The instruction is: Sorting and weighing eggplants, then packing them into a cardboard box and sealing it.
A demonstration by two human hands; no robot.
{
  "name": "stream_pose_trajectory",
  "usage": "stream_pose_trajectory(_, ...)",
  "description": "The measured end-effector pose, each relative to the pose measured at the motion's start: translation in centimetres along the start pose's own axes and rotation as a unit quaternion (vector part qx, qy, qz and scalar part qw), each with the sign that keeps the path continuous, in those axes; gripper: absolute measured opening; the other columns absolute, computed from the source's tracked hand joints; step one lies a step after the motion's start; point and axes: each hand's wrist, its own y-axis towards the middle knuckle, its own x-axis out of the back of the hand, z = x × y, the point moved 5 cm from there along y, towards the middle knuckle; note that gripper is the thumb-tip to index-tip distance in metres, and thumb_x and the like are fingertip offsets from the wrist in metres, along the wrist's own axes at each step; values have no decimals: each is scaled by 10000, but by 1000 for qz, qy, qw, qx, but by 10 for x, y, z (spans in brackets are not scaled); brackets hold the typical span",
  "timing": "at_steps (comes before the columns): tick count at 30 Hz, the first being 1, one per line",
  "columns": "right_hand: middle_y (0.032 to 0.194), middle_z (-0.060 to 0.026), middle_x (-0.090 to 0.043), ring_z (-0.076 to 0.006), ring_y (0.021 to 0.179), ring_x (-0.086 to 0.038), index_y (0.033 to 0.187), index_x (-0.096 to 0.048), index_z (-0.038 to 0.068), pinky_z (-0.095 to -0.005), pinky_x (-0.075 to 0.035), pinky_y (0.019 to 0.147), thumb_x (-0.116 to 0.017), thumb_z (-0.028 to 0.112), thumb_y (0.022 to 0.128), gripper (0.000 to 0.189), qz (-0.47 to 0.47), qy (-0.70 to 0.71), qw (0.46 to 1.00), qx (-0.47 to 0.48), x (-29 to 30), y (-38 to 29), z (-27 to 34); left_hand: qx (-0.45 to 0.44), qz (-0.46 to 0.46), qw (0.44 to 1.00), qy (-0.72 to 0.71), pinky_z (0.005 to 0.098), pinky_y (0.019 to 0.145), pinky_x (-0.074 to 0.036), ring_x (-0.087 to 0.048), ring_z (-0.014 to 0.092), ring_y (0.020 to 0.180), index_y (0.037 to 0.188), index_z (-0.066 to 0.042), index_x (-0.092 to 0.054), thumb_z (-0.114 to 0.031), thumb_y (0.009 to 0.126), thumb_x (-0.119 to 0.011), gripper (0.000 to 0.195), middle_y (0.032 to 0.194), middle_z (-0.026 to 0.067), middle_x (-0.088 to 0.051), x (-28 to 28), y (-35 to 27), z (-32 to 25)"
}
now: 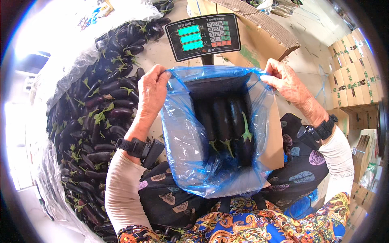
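Note:
My left hand (153, 89) pinches the far left corner of a blue plastic bag (185, 130) between thumb and fingers. At the far right corner my right hand (281, 76) grips the same bag's rim. The bag lines a cardboard box (275, 133) in front of me, its mouth spread wide. Inside lie several dark eggplants (217, 118) side by side. One, on the right, shows its green stem and calyx (246, 135). The bag's film covers most of the box's outer walls.
A digital platform scale's display (203, 37) stands just beyond the box, its readouts lit. To the left spreads a large heap of eggplants (100, 121), edged by clear plastic sheeting (73, 73). Flattened cardboard (255, 36) lies behind the scale. Printed cartons (354, 73) are stacked at the right.

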Motion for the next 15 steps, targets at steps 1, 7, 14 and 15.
stream_pose_trajectory(1, 665, 10, -504, -60, 627, -482, 787, -487, 44, -260, -406, 547, -634, 107, 843, 169, 4, 8, 1000, 1, -2, -4, 2, -2, -1, 1000, 1, 323, 596, -463, -561, 187, 576, 871, 10, -610, -93, 846, -615, 106, 671, 165, -591, 1, -4, -6)
stream_pose_trajectory(7, 739, -188, -535, -386, 733, -545, 782, -486, 14, -433, -440, 649, -600, 44, 679, 156, 325, -270, 892, 161, -46, -61, -10, -297, 166, 928, 153, 368, 627, -496, -594, 314, 755, 875, -31, -600, -50, 800, -605, 78, 788, 123, -578, -10, -61, -74)
stream_pose_trajectory(14, 794, -154, -603, -381, 806, -594, 874, -540, 46, -456, -470, 680, -631, 74, 747, 158, 395, -364, 836, 114, -71, -92, -10, -178, 342, 919, 84, 391, 755, -534, -637, 334, 840, 987, -53, -642, -126, 775, -685, 229, 920, 153, -642, -6, -121, -72)
stream_pose_trajectory(15, 802, -157, -606, -379, 804, -596, 886, -534, 43, -457, -470, 678, -628, 93, 772, 155, 352, -325, 862, 166, -71, -95, -8, -187, 223, 951, 98, 378, 761, -536, -648, 309, 852, 996, -28, -647, -106, 782, -688, 232, 961, 148, -644, 5, -98, -73)
